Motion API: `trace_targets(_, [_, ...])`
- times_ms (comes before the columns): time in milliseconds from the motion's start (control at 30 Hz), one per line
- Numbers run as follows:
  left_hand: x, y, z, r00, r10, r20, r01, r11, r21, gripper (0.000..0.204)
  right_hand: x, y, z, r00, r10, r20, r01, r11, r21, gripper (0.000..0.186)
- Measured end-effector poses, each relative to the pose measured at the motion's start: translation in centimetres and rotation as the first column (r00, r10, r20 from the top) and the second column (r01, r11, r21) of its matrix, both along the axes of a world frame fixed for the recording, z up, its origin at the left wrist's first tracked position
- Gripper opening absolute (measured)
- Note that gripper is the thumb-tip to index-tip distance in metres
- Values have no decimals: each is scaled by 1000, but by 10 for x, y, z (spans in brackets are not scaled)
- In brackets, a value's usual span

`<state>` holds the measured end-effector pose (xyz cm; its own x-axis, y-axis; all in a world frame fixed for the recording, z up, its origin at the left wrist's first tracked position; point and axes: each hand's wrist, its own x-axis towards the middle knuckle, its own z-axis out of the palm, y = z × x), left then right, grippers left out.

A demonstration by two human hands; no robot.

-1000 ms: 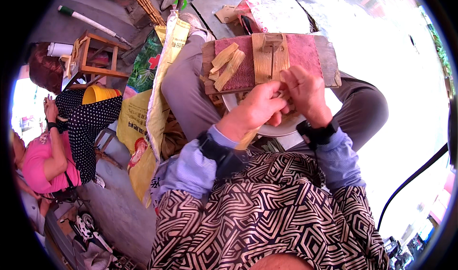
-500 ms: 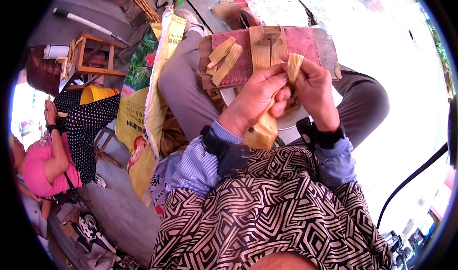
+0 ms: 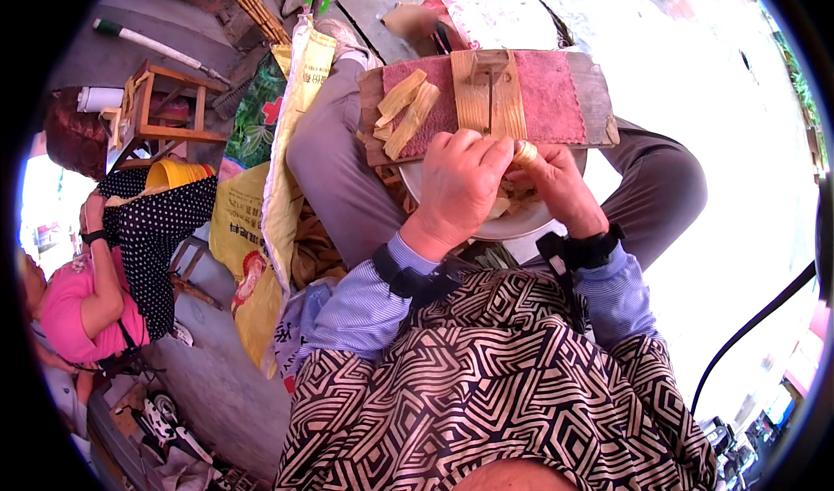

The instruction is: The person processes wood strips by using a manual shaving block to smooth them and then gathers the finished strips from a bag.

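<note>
A pale dried strip (image 3: 525, 152) is pinched between the curled fingers of the left hand (image 3: 465, 184) and right hand (image 3: 565, 189), at the near edge of a wooden board (image 3: 599, 100). Only a short rolled part is exposed; the rest is hidden, as are most fingertips. Beneath, a pale bowl (image 3: 501, 230) is partly covered by hands and board, its contents hard to make out. Similar flat pieces (image 3: 413, 122) are laid on pink cloth (image 3: 556, 92).
</note>
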<state>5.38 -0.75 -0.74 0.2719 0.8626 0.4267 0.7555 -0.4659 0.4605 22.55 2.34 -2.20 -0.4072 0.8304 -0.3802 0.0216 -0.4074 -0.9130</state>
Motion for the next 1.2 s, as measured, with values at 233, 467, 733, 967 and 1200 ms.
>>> trace_targets(233, [10, -19, -14, 865, 12, 501, 129, 961, -246, 37, -4, -16, -9, 968, -36, -250, -25, 971, -237, 22])
trace_targets(467, [22, -12, -22, 832, 297, 469, -73, 896, -438, 19, -13, -23, -12, 952, -217, 214, 47, 799, 600, 9])
trace_targets(733, [-6, -49, -20, 296, 725, 622, 625, 345, -700, 17, -5, -20, -18, 895, -413, 170, 159, 651, 742, 12])
trace_targets(967, [-13, -43, -8, 968, 104, 229, -41, 963, -266, 9, 5, -4, 17, 995, -74, 72, 46, 942, 334, 28])
trace_targets(1200, [-12, -23, -5, 966, 49, 254, 26, 958, -285, 12, 3, 3, 35, 893, 300, 335, -391, 885, 251, 20])
